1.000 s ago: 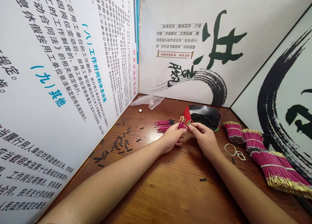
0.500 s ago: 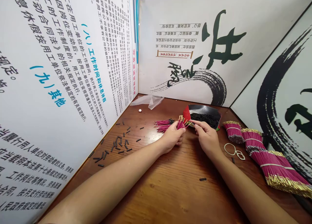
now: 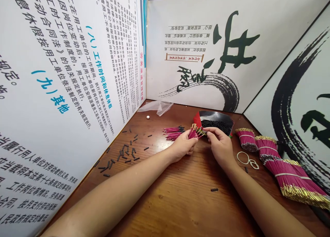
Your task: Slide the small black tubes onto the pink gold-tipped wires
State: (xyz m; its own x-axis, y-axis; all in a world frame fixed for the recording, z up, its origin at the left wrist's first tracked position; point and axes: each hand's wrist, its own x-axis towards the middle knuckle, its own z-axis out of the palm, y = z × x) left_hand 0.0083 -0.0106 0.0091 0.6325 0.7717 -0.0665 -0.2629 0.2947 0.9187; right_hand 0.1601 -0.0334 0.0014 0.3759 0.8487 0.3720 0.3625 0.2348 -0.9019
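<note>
Tray (image 3: pixel 227 117) of black pieces just behind both hands

I see a wooden table (image 3: pixel 180 202) boxed in by printed white boards (image 3: pixel 64 75) on three sides. Short black tubes (image 3: pixel 126 153) lie scattered near the left board, one more (image 3: pixel 215 189) alone in the middle. A crumpled clear plastic bag (image 3: pixel 157 106) sits in the far corner, a small white bead (image 3: pixel 147 117) just beside it. On the right lie tied pink bundles (image 3: pixel 270 153) with gold ends, and white rubber bands (image 3: pixel 247 159) near them.
</note>
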